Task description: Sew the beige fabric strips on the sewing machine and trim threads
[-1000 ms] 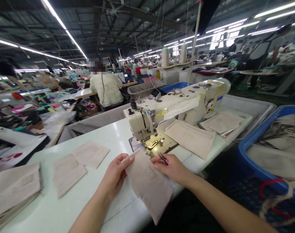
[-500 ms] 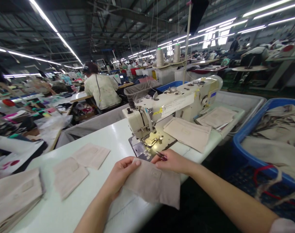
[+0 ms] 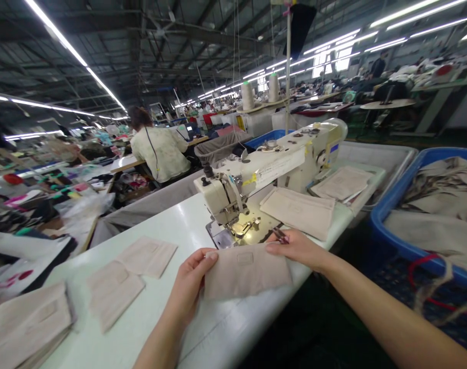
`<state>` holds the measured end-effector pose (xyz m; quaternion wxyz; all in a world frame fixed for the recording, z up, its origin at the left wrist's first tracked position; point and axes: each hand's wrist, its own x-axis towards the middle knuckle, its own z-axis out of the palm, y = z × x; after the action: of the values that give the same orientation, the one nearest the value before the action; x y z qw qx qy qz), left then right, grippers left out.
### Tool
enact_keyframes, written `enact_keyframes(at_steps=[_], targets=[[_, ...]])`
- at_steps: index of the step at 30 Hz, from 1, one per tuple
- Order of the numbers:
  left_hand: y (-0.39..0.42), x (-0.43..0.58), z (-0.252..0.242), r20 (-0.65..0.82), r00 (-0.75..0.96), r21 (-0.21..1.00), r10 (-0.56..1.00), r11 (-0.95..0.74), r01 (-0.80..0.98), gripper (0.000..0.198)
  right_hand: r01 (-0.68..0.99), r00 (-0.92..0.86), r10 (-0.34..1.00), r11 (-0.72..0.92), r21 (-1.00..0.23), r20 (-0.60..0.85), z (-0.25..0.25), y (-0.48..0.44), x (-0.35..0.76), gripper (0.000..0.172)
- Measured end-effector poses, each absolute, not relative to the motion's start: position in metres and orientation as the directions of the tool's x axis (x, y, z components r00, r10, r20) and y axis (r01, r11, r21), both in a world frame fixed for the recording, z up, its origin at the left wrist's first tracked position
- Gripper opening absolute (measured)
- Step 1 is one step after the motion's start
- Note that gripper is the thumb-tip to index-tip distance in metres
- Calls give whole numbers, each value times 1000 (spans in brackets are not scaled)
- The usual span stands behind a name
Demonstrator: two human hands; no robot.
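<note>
A beige fabric piece [image 3: 248,274] with a small stitched rectangular patch hangs between my hands in front of the sewing machine [image 3: 225,200]. My left hand [image 3: 197,269] pinches its upper left corner, thumb on top. At the upper right corner, my right hand [image 3: 295,248] grips the cloth between thumb and fingers. That same hand also keeps small thread snips [image 3: 281,236], blades pointing up and left. The machine's lit needle area [image 3: 246,225] lies just beyond the cloth's top edge.
Two flat beige pieces [image 3: 116,289] and a stack of them [image 3: 29,328] lie on the table's left. More pieces [image 3: 298,210] rest right of the needle. A blue basket [image 3: 379,215] with cloth stands at the right. Another person [image 3: 158,148] sits ahead.
The fabric piece has been pulled out straighter and level between my hands. My right hand has moved right, with the snips still in it. The view has shifted slightly.
</note>
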<state>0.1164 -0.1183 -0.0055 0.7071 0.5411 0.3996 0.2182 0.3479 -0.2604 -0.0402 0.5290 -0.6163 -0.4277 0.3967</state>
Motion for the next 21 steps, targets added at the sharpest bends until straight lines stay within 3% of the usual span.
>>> enact_keyframes(at_steps=[21], targets=[[-112, 116, -12, -357, 545, 931, 759, 338, 140, 34, 71, 328, 944, -77, -995, -50, -43, -260, 348, 38]])
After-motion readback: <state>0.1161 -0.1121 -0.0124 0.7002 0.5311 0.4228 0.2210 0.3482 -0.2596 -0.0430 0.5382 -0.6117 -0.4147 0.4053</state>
